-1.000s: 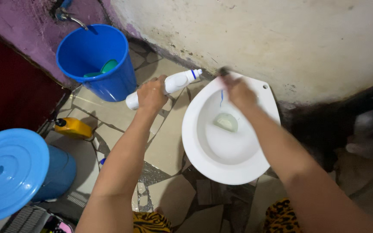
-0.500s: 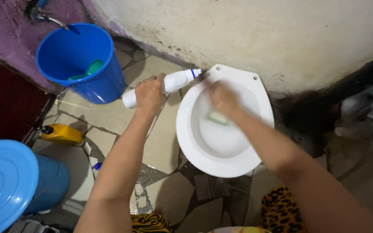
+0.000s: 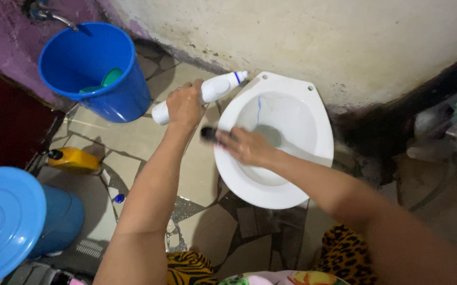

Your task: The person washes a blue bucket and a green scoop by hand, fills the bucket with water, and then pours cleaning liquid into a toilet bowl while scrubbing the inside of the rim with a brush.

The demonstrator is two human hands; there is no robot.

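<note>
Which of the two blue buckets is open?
The blue bucket under the tap by the wall is open, with a green scoop inside; the lidded blue bucket at lower left is covered.

Hands [image 3: 186, 105] on bottle [image 3: 212, 88]; toilet bowl [image 3: 302, 174]

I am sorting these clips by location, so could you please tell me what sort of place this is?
Most likely a small household toilet room: a white toilet bowl set in a tiled floor, and a blue bucket under a wall tap.

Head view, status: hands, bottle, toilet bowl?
Left hand grips white bottle, nozzle at bowl rim. Right hand holds dark scrubber on toilet bowl left rim. Nothing in the way.
</note>
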